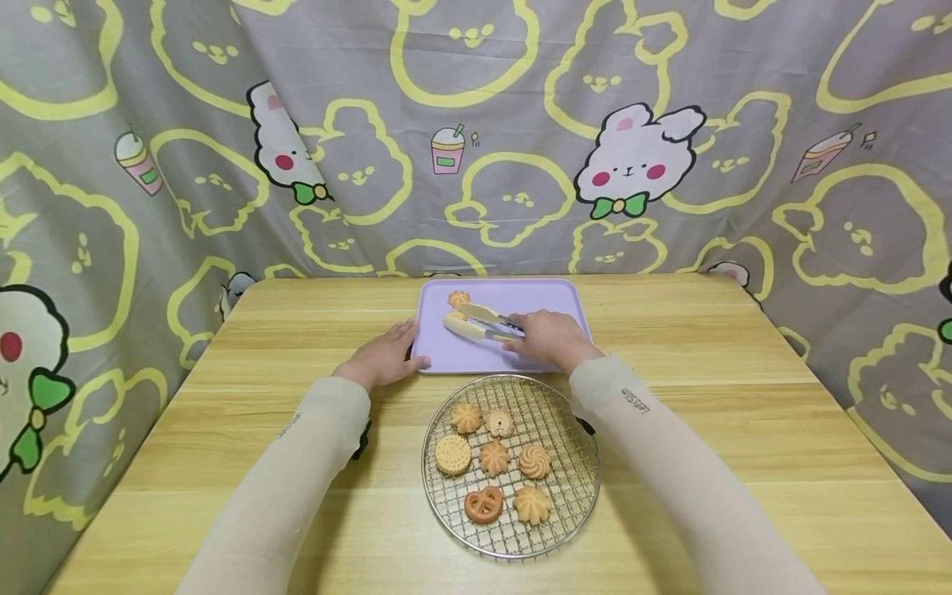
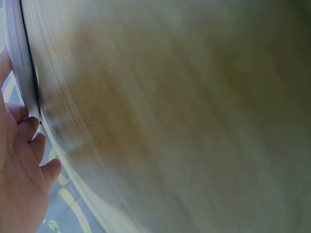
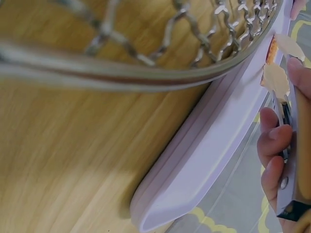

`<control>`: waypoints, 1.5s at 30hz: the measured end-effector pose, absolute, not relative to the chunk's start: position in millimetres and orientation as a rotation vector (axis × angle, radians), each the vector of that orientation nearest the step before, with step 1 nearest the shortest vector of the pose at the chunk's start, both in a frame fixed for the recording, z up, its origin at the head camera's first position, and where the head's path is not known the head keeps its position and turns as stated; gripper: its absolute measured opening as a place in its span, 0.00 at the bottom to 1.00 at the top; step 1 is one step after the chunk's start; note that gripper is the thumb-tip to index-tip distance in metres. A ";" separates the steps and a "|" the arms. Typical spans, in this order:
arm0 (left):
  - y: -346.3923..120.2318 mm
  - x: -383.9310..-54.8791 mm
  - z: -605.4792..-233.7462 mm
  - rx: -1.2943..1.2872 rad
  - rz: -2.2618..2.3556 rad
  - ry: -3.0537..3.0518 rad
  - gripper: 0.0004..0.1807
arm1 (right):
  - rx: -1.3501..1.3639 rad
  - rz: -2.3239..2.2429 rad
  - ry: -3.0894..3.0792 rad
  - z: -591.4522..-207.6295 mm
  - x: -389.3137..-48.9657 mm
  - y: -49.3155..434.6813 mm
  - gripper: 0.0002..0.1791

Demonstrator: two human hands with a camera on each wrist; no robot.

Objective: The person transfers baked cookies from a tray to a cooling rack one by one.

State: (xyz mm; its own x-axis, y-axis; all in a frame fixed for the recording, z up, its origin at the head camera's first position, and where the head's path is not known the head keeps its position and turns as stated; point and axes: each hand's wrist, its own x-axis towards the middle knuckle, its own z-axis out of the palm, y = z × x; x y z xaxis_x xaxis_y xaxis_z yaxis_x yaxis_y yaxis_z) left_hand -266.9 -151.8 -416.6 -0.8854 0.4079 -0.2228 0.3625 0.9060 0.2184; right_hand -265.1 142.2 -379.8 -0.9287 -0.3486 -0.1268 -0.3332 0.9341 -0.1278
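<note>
My right hand (image 1: 549, 336) grips a pair of metal tongs (image 1: 497, 335) with cream tips, reaching over the lilac tray (image 1: 439, 359). A cookie (image 1: 455, 316) shows partly between the tong tips; they hide the rest, and I cannot tell whether it touches the tray. Just behind it, a flower-shaped cookie (image 1: 459, 298) lies on the tray. At the tray's left edge rests my left hand (image 1: 383, 357), its fingers along the rim and its thumb at the front corner. The right wrist view shows the tongs' handle (image 3: 290, 179) in the palm.
A round wire rack (image 1: 568, 496) stands in front of the tray on the wooden table (image 1: 669, 529). On it lie several cookies, among them a pretzel-shaped one (image 1: 483, 505) and a round dotted one (image 1: 453, 455). A patterned curtain (image 1: 521, 223) hangs behind the table.
</note>
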 end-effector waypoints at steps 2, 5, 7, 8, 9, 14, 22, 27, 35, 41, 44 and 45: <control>-151.8 -266.5 -416.2 0.577 0.248 2.804 0.45 | -0.526 -0.156 2.942 -380.4 -264.5 143.3 0.36; -152.1 -265.8 -415.5 0.583 0.248 2.801 0.45 | -0.533 -0.168 2.941 -380.4 -263.3 145.1 0.36; -152.1 -265.6 -415.3 0.586 0.245 2.802 0.45 | -0.542 -0.184 2.941 -380.0 -262.4 146.6 0.36; -152.1 -265.5 -415.2 0.587 0.247 2.802 0.45 | -0.545 -0.192 2.942 -379.6 -261.9 147.5 0.36; -152.2 -265.4 -415.3 0.590 0.245 2.802 0.45 | -0.550 -0.198 2.945 -379.4 -261.5 148.6 0.36; -152.4 -265.7 -415.8 0.583 0.244 2.802 0.45 | -0.564 -0.232 2.967 -378.7 -259.1 156.1 0.36; -151.9 -265.1 -415.7 0.580 0.244 2.804 0.45 | -0.597 -0.270 3.013 -379.8 -251.4 172.2 0.36; -151.7 -266.3 -416.7 0.590 0.243 2.804 0.45 | -0.617 -0.321 3.026 -377.4 -243.3 183.8 0.36; -152.0 -265.8 -416.1 0.591 0.243 2.803 0.45 | -0.635 -0.348 3.047 -375.6 -233.5 205.4 0.36; -152.1 -265.7 -414.8 0.584 0.247 2.799 0.45 | -0.648 -0.339 3.061 -375.9 -226.5 220.5 0.36; -151.6 -265.6 -415.0 0.587 0.243 2.802 0.45 | -0.661 -0.340 3.066 -375.8 -222.4 226.3 0.36; -151.4 -265.6 -415.2 0.587 0.241 2.803 0.45 | -0.662 -0.335 3.069 -375.6 -220.8 228.1 0.36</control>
State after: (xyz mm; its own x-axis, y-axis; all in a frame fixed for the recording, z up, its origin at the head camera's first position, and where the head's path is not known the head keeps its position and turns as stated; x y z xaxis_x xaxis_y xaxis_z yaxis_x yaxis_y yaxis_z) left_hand -265.6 -151.4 -415.2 -0.8823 0.4137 -0.2246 0.3692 0.9041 0.2150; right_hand -220.8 228.1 -375.6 -0.9121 -0.4058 0.0592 -0.4090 0.8897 -0.2029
